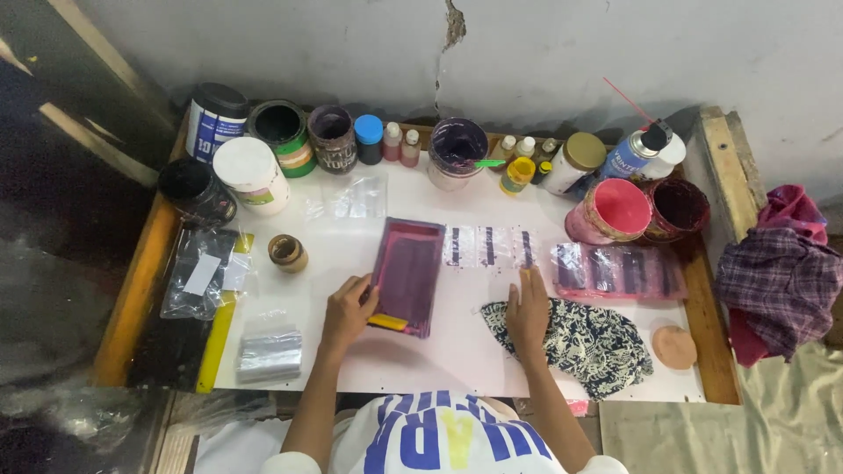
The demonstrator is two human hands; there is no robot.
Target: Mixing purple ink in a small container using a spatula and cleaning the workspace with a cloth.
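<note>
White tabletop (457, 351) fills my view, and nearest me lie a stack of clear bags (270, 355) on the left and a patterned cloth (597, 342) on the right, with a tan sponge (674, 346) past it. My left hand (347, 309) curls around the near left corner of the screen frame (408, 274), fingers clenched on its edge beside a yellow squeegee (387, 322) that lies across the frame's near end. My right hand (529, 309) lies flat and open, holding nothing, its palm on the cloth's edge and fingertips reaching toward the printed strips (490, 246). The frame sits mid-table, its long axis running near to far, tilted slightly right at the far end. A small brown jar (287, 253) stands left of it. Right of the strips lies a purple-stained plastic sheet (619, 272). Farthest off, paint tubs (290, 136), small bottles (399, 143) and a spray can (637, 151) crowd the wall edge.
</note>
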